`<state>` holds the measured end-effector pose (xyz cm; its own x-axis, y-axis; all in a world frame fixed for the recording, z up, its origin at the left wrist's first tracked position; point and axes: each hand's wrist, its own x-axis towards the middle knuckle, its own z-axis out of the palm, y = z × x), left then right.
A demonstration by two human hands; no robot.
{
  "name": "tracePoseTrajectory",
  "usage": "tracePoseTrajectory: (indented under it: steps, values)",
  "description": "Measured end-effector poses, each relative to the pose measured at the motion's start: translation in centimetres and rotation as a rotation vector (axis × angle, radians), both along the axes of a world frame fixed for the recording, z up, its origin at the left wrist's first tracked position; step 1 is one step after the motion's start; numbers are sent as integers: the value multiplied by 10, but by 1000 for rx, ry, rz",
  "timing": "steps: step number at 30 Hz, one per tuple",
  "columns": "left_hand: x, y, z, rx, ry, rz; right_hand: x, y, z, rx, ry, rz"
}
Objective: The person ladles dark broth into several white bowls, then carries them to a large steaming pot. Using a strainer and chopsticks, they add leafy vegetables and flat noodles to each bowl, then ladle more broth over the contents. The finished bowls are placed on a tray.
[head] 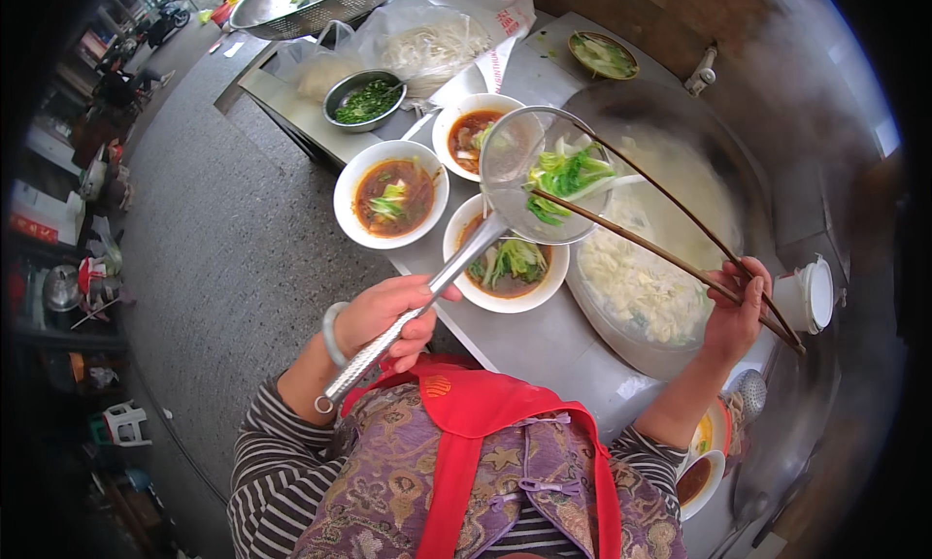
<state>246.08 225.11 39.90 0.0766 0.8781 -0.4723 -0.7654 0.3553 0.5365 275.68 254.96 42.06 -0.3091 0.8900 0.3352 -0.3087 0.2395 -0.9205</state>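
Observation:
My left hand (389, 320) grips the metal handle of a mesh skimmer (502, 169). Green leafy vegetable (564, 177) lies in its basket, which hangs over the bowls and the near rim of a large wok (582, 322). Long wooden chopsticks (641, 247) are in my right hand (739, 308); their tips reach over the skimmer, one beside the greens. Below are three white bowls of reddish-brown broth: a left bowl (349, 228), a back bowl (445, 148) partly behind the skimmer, and a front bowl (502, 302) holding greens. Pale pieces, possibly dumplings (655, 297), float in the steaming wok.
A metal bowl of chopped green herbs (368, 102) and bagged noodles (437, 49) sit at the back. Beyond them are a perforated basin (313, 13) and a small dish (603, 55). At right stand a white bucket (804, 295), a perforated ladle (750, 390) and a sauce bowl (699, 482).

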Motion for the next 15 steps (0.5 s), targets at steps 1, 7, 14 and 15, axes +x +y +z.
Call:
tracePoseTrajectory:
  steps: [1, 7, 14, 15]
  values:
    - [-8, -23, 7, -12, 75, 25, -20, -13, -1, -3, 18, 57]
    - [-39, -126, 33, -176, 435, 236, -140, -95, -26, -29, -26, 170]
    - [-57, -161, -3, -262, 868, 252, -190, -163, -49, 29, -131, 125]
    - [-60, -163, -11, -256, 1010, 210, -191, -169, -49, 10, -130, 140]
